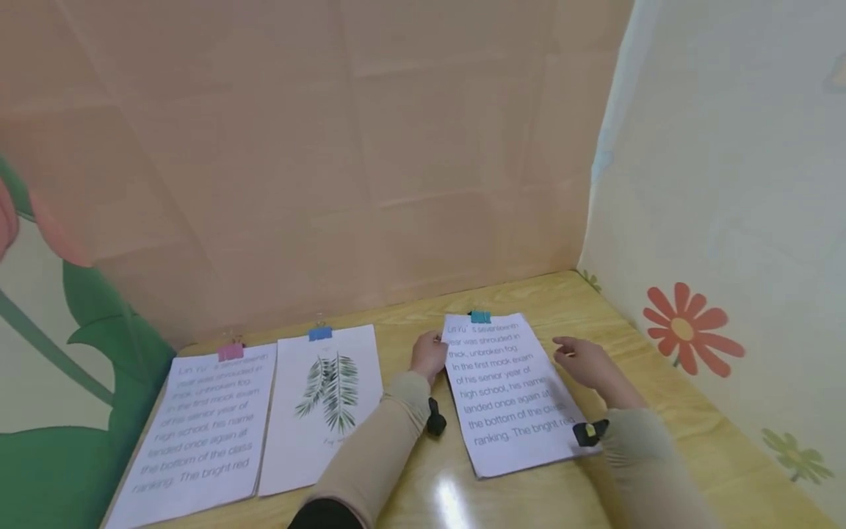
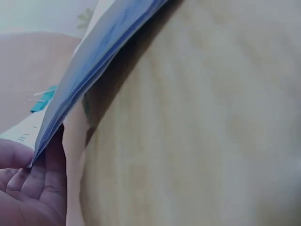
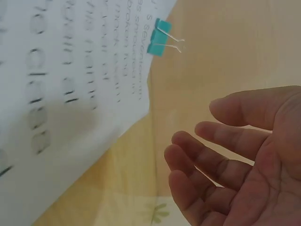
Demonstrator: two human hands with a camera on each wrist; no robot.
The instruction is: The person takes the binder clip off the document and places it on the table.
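Observation:
A stack of printed sheets (image 1: 505,389), held at its top edge by a teal binder clip (image 1: 480,317), lies between my two hands. My left hand (image 1: 429,354) pinches the stack's left edge near the top, thumb above and fingers underneath. In the left wrist view that edge of the sheets (image 2: 89,70) is lifted off the wood, with shadow below it. My right hand (image 1: 590,365) hovers just off the stack's right edge. The right wrist view shows its fingers (image 3: 207,150) spread and loosely bent, holding nothing.
Left on the wooden table (image 1: 423,463) lie a sheet with a palm-leaf picture (image 1: 370,353) under a blue binder clip (image 1: 320,333) and another printed stack (image 1: 198,433) under a pink clip (image 1: 230,351). A pinkish covering (image 1: 370,147) rises behind; a flower-painted wall (image 1: 740,242) stands right.

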